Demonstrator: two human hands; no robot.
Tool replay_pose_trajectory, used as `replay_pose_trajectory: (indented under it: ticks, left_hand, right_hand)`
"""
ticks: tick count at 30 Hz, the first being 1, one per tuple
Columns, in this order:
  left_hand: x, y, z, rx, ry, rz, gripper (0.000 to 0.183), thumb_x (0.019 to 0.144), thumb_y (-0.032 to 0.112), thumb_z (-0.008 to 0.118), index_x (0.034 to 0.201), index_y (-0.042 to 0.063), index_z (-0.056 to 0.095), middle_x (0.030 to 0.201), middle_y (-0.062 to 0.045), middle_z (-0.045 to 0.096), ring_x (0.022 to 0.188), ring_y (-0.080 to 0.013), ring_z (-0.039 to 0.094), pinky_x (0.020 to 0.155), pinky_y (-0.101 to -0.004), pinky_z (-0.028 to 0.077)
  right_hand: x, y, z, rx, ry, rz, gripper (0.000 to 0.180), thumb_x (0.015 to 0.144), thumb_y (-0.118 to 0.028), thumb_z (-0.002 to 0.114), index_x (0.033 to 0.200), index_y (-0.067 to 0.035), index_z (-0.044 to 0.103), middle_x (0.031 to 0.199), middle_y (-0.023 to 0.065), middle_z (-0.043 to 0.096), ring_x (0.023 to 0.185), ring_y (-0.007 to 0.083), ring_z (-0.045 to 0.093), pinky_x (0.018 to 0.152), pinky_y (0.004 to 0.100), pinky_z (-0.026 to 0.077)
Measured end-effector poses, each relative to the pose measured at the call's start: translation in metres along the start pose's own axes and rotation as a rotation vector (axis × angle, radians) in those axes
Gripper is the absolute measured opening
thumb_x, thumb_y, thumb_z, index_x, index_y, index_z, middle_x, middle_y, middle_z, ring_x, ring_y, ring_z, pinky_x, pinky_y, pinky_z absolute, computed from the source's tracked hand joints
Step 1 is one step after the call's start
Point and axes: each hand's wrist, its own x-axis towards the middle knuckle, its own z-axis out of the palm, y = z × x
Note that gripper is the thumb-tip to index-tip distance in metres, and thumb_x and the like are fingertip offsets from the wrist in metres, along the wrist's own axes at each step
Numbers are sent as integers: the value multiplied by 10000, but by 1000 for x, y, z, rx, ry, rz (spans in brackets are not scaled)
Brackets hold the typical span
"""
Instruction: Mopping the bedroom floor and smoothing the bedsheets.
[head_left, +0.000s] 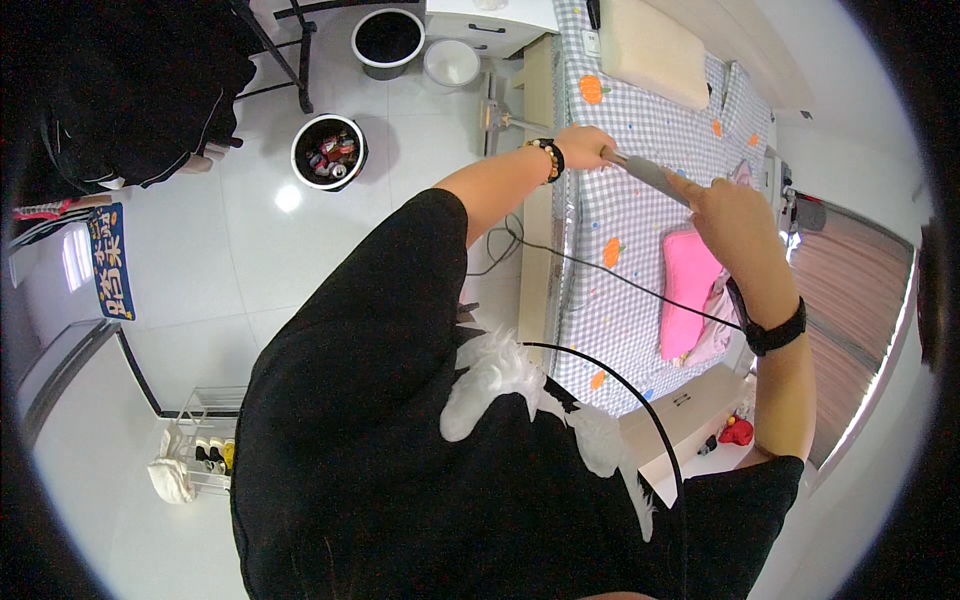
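Observation:
A long-handled flat mop runs slantwise before me, its grey grip (649, 176) uppermost. My left hand (589, 148), with beaded bracelets at the wrist, is closed around the pole below the grip. Farther up, my right hand (735, 217), with a black band on its wrist, holds the upper end of the grip, one finger stretched along it. The pale mop head (493, 116) is low down beside the bed frame, near the white bin; its underside is hidden. Behind my hands lies the bed with a grey checked, pumpkin-patterned sheet (600, 300).
A bin of cans (328, 152), a black-lined bin (388, 36) and a white bin (451, 63) stand on the floor. A dark cable (637, 281) crosses the bed. A pink pillow (686, 292) lies on it. Left are a clothes rack (304, 67) and shoe rack (210, 442).

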Motion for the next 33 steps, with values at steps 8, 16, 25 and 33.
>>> replay_pose_trajectory:
  ticks: [8, 16, 25, 33]
  left_hand:
    - [-6, -8, -41, -36, 126, -54, 191, 776, 267, 608, 750, 79, 581, 706, -104, 607, 669, -268, 590, 582, -388, 432]
    - [-32, -18, -65, 61, 165, -115, 213, 792, 304, 595, 867, 105, 610, 801, -121, 630, 776, -303, 604, 659, -397, 446]
    - [-66, -35, -78, 29, 271, -109, 117, 749, 211, 578, 797, 112, 619, 778, -109, 632, 770, -318, 603, 648, -415, 454]
    - [-99, -27, -74, 105, 227, -132, 195, 773, 223, 580, 919, 106, 635, 782, -136, 630, 751, -324, 598, 673, -398, 458]
  right_hand:
    - [29, 3, -14, -73, 107, -33, 490, 783, -57, 537, 1211, -294, 565, 670, 81, 579, 586, 238, 608, 506, 367, 469]
    - [42, -16, -36, -68, 282, -129, 473, 752, -72, 585, 1167, -297, 597, 626, 65, 532, 549, 231, 566, 493, 342, 444]
    - [54, -37, -49, -59, 311, -231, 372, 764, -91, 558, 1104, -228, 625, 653, 56, 554, 577, 204, 603, 481, 321, 468]
    - [35, -61, -46, -52, 290, -240, 383, 756, -77, 574, 1113, -207, 625, 666, 53, 528, 565, 194, 594, 465, 299, 466]
